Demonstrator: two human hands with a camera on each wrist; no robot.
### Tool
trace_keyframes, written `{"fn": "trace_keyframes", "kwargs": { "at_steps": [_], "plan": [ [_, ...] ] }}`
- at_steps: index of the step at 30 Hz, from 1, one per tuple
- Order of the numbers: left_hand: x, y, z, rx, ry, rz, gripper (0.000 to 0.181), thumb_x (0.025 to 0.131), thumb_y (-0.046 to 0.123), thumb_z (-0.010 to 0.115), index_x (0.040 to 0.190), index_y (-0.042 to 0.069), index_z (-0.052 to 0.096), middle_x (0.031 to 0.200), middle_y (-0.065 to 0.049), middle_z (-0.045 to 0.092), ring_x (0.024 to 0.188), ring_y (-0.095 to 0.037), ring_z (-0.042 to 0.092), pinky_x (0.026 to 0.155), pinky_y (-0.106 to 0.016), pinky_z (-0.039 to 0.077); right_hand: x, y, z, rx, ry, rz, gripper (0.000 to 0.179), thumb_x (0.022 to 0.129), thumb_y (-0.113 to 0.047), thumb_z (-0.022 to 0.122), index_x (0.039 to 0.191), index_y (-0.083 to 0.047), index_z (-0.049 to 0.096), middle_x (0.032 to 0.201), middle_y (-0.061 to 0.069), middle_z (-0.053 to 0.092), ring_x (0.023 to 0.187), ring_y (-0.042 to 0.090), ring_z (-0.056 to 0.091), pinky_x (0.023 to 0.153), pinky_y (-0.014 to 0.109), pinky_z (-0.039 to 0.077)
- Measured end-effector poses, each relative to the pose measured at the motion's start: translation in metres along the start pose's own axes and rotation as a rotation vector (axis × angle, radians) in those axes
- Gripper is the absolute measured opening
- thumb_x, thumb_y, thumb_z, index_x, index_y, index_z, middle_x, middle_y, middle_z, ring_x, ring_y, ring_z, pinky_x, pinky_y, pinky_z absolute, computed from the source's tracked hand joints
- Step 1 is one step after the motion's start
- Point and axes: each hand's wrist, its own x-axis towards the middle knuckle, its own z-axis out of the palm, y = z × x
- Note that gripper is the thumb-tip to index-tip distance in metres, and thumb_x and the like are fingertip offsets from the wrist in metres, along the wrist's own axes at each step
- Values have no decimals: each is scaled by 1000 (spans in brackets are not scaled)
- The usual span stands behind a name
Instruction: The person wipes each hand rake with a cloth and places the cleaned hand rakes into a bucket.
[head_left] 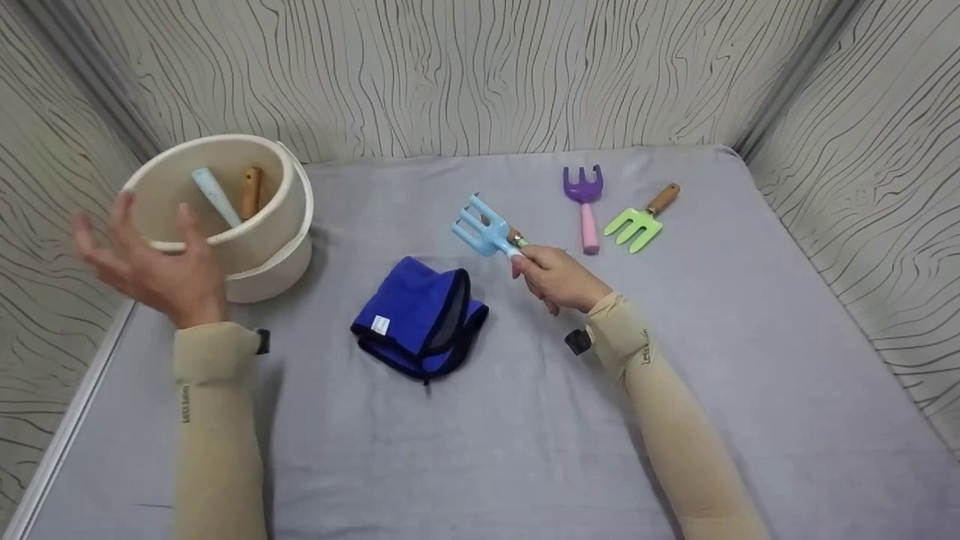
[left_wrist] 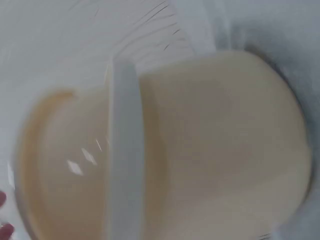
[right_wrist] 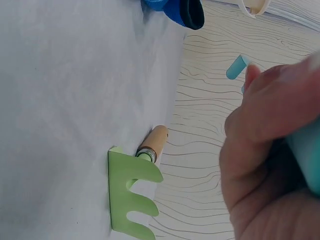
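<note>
My right hand (head_left: pixel 559 277) grips a light blue hand fork (head_left: pixel 486 229) by its handle, prongs pointing up and left over the table. Partly hidden behind that fork is a tool with a wooden handle (head_left: pixel 513 234) and a bit of green. In the right wrist view a green rake head (right_wrist: pixel 131 195) with a wooden handle lies below the hand. My left hand (head_left: pixel 161 274), fingers spread, is at the near side of a cream bucket (head_left: pixel 277 262), overlapping its rim. Inside the bucket stand a light blue handle (head_left: pixel 215 195) and a wooden handle (head_left: pixel 251 191).
Folded blue fabric (head_left: pixel 412 315) with black edging and a white label lies mid-table. Toward the back right are a purple fork with a pink handle (head_left: pixel 590 229) and a green fork (head_left: pixel 637 225) with a wooden grip. Patterned walls (head_left: pixel 450 75) border the grey cloth.
</note>
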Motion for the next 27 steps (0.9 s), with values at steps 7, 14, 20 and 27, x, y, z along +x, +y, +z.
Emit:
{"fn": "trace_keyframes", "kwargs": {
  "at_steps": [7, 14, 20, 27],
  "plan": [
    [23, -19, -29, -345, -361, -473, 56, 104, 32, 52, 156, 41, 32, 166, 4, 28, 136, -18, 44, 111, -29, 38, 0, 3, 2, -14, -6, 8, 40, 113, -28, 40, 110, 7, 59, 58, -2, 47, 37, 9, 46, 39, 46, 46],
    [23, -8, -27, -6, -398, -351, 46, 107, 21, 37, 148, 33, 52, 130, -1, 59, 79, -9, 56, 64, -18, 47, -2, 2, -2, -3, 10, 18, 37, 113, -27, 40, 109, 4, 60, 59, -2, 47, 38, 10, 45, 39, 41, 45],
    [0, 11, -10, 26, -394, -222, 42, 108, 23, 40, 144, 24, 60, 134, -2, 64, 99, -9, 56, 82, -23, 48, -6, -1, -12, 77, 42, 21, 37, 113, -29, 40, 107, 3, 59, 61, -2, 47, 39, 8, 44, 39, 28, 43],
    [-28, 30, 11, -91, -554, -175, 47, 107, 16, 36, 151, 17, 53, 146, -10, 54, 99, -17, 57, 69, -20, 51, -10, -1, -27, 124, 126, 31, 38, 113, -31, 40, 105, 0, 59, 59, 0, 47, 38, 9, 44, 38, 28, 43]
  ]
}}
